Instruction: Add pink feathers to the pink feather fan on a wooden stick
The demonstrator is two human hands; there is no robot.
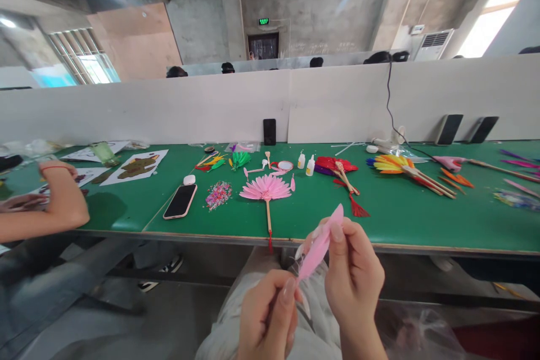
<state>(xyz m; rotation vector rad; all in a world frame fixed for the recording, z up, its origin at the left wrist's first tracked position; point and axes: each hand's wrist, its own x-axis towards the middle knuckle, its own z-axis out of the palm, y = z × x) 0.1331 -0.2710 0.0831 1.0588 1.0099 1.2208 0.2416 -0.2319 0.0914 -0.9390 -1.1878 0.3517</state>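
A pink feather (315,254) is held between my two hands, above my lap and in front of the table edge. My left hand (272,312) pinches its lower quill end, thumb on top. The fingers of my right hand (352,267) are closed on its upper part near the tip. On the table beyond lies a pink feather fan (266,188) with a wooden handle and a red tassel. Loose pink feathers (292,183) and two small white bottles (310,165) are near the fan.
Left of the fan are a sequin pile (219,195) and a phone (180,201). A red feather fan (337,166) and a yellow feather bundle (390,164) lie to the right. Another person's arm (63,202) rests at the far left, beside paper sheets (156,160).
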